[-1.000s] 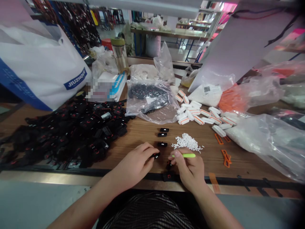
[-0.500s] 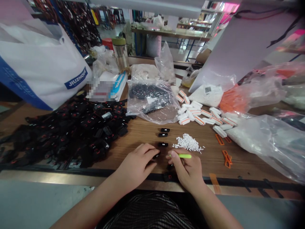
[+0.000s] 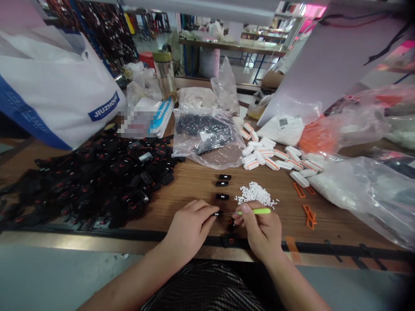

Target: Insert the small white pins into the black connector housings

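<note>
My left hand (image 3: pixel 192 224) pinches a small black plastic part (image 3: pixel 217 214) with two white dots on its face, close to the table's front edge. In my right hand (image 3: pixel 260 224) is a tool with a lime-green handle (image 3: pixel 257 211) and a thin metal shaft (image 3: pixel 230 213); its tip points left and reaches the black part or comes very near it. Beyond my hands, several similar black parts (image 3: pixel 222 196) stand in a column, each with white dots. A heap of tiny white pins (image 3: pixel 256 194) lies past my right hand. More black pieces (image 3: pixel 229 241) rest below, partly hidden by my right fingers.
A large pile of black parts (image 3: pixel 106 177) covers the left. White pieces with orange lines (image 3: pixel 272 155) and loose orange frames (image 3: pixel 309 217) lie to the right. Clear plastic bags (image 3: pixel 207 138), a bottle (image 3: pixel 164 73) and a white shopping bag (image 3: pixel 55 82) stand behind.
My right hand has moved slightly right with the green-handled tool, so its thin shaft now shows. My left hand has shifted a little, and the held part's white dots now face me.
</note>
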`<state>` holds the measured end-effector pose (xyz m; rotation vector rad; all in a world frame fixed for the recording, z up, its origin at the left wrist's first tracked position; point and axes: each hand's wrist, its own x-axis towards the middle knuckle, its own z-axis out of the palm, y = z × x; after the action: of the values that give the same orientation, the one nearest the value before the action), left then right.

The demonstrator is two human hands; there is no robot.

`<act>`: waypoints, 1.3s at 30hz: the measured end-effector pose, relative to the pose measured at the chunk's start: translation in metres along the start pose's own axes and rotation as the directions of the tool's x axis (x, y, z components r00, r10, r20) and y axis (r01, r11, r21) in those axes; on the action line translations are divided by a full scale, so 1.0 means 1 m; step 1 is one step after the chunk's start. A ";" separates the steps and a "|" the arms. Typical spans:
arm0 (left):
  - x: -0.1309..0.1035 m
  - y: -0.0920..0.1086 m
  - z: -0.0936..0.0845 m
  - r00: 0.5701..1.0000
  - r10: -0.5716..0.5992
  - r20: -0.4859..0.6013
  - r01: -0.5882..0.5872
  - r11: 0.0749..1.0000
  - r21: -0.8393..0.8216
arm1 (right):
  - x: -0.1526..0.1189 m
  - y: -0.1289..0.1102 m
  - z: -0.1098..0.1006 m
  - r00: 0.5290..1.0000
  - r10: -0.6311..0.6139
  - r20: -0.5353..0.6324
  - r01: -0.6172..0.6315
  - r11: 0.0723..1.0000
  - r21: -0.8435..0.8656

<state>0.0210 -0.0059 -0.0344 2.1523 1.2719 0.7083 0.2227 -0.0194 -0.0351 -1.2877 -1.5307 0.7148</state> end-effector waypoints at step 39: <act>0.003 -0.004 0.005 1.000 -0.019 -0.010 0.019 0.998 -0.059 | 0.008 -0.010 0.005 0.998 0.032 0.056 -0.025 0.992 -0.124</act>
<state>0.0238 -0.0025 -0.0400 2.0897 1.2598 0.7408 0.2144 -0.0133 -0.0252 -1.3935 -1.6277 0.6893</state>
